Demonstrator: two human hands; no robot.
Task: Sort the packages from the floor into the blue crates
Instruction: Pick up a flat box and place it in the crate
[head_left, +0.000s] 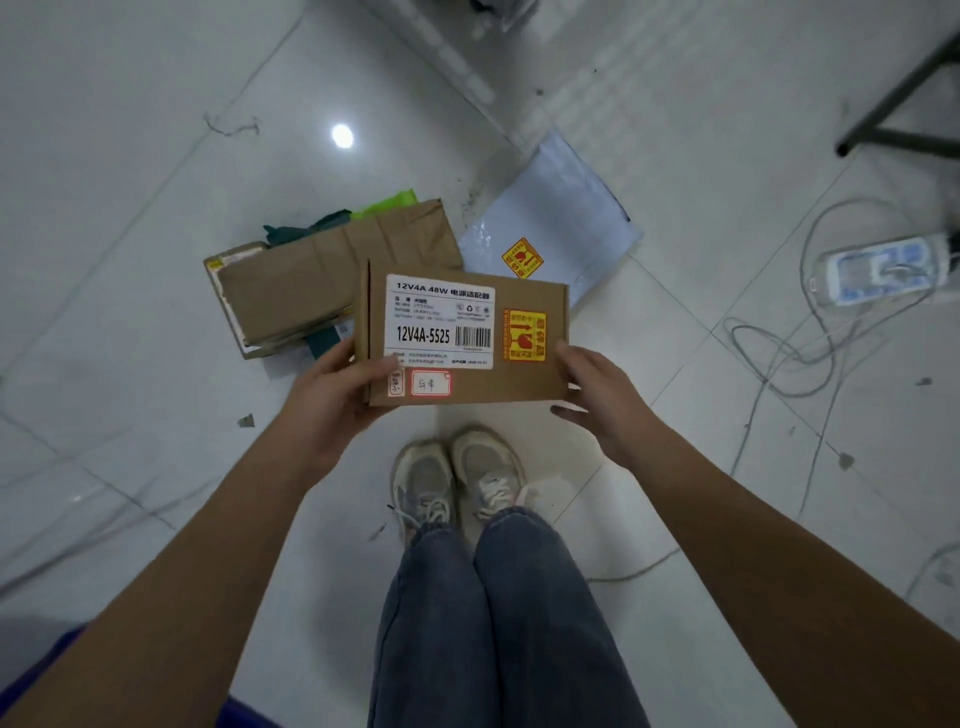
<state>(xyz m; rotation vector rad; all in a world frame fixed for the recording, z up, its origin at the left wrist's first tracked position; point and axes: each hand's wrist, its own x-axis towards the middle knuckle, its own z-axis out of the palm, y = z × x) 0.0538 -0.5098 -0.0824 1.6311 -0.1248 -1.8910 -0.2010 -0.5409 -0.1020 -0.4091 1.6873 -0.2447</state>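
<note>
Holding a flat cardboard box (462, 338) above the floor, the person stood with both shoes (457, 478) directly below it. Left hand (332, 400) gripped the box's left near corner, thumb curled over the top face beside the white label (440, 322), the other fingers hidden beneath. Right hand (597, 395) held the box's right edge; thumb lay against that edge, fingers curled underneath, one fingertip showing below the near right corner. Box face was turned up toward the camera, roughly level. White label read "12V4A 48W" and "12V4A-5525" with a barcode. Yellow fragile sticker (524, 335) sat right of the label; a small red-bordered tag (431, 384) sat below the label with handwriting too small to read.

Beyond the box, on the tiled floor (130, 208): a brown paper-wrapped package (311, 280) lay partly behind the box's far left corner, resting on top of green and dark teal items (332, 218) only partly visible. A white padded mailer (561, 228) with its own yellow sticker lay beyond the box's far right corner, just beside the brown package.

Well right of the box: a white power strip (883, 270) with loose grey cables (810, 338) looped around it. A dark furniture leg (893, 119) stood farther right and beyond. A blue crate edge (47, 670) showed near the left forearm, well below the box.
</note>
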